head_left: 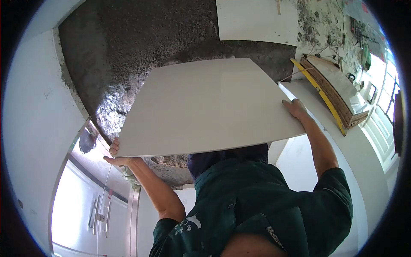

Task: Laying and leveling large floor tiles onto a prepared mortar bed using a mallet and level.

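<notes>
A large, pale off-white floor tile [201, 107] spans the middle of the view, held in front of my body. My left hand [122, 161] is closed around its near left corner, with fingertips showing at the tile's edge. On the opposite side, my right hand [296, 109] grips the right edge, thumb over the top face and its other fingers hidden beneath. Under and beyond the tile lies rough, dark grey mortar [128, 38]. Most of the ground directly below is covered by the tile.
Another pale tile [257, 21] lies at the far side on the mortar. To the right, a yellow spirit level [319, 90] rests against a stack of boards or tiles [338, 83]. A white wall [34, 107] bounds the left, with double doors [96, 210] at lower left.
</notes>
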### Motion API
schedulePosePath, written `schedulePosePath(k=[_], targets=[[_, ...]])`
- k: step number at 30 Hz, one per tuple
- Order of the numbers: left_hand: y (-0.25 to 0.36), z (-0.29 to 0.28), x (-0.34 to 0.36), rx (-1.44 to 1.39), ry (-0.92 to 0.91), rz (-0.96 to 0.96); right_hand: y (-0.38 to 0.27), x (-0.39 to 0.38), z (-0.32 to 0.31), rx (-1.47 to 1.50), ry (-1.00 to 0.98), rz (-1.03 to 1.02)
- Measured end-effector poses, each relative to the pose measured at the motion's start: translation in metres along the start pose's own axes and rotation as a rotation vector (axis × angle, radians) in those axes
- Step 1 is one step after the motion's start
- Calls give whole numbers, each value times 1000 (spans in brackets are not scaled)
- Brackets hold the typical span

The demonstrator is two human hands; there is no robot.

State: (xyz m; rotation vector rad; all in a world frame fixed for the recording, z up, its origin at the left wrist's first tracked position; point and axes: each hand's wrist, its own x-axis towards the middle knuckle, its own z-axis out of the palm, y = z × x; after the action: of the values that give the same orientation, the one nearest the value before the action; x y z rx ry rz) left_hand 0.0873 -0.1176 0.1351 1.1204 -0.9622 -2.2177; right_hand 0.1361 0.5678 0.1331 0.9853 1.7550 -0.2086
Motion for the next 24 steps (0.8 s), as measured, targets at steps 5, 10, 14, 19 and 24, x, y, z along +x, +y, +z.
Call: schedulePosePath(k=[5,10,14,19,24], targets=[[17,-34,14,-18,-93,-58,-3,2,8,-58,-20,-24],[17,-40,-1,-30,-354,-232,0,11,16,-82,-22,1],[41,-32,-19,455,-36,-330,27,24,23,-17,47,3],[100,-9,44,1214,-157,-829,19,40,17,498,-362,197],[9,-30,124,1794,-192,-1212,60,99,45,623,-256,317]])
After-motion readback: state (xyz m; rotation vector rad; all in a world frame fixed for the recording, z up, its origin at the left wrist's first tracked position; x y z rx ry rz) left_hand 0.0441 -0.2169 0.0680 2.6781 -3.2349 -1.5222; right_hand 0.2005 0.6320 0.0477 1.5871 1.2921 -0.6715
